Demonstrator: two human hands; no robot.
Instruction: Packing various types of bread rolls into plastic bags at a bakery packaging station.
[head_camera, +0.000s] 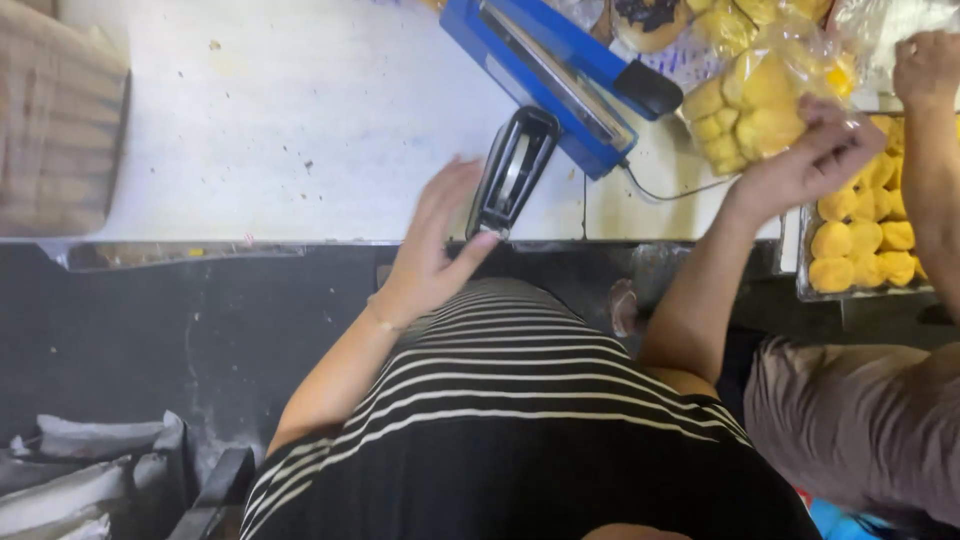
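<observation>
Yellow buns bagged at the white table

Striped fabric covers the person's lap nearest the camera. Left hand (437, 243), fingers spread and holding nothing, rests at the table (280, 130) edge, thumb touching a black stapler-like tool (512, 172). Right hand (800, 160) grips a clear bag (765, 95) of yellow buns. Right of it, a tray (805, 262) holds more buns (865, 235). Farther off lies a blue sealer (560, 75). Another person's hand (928, 65) reaches in far right.
</observation>
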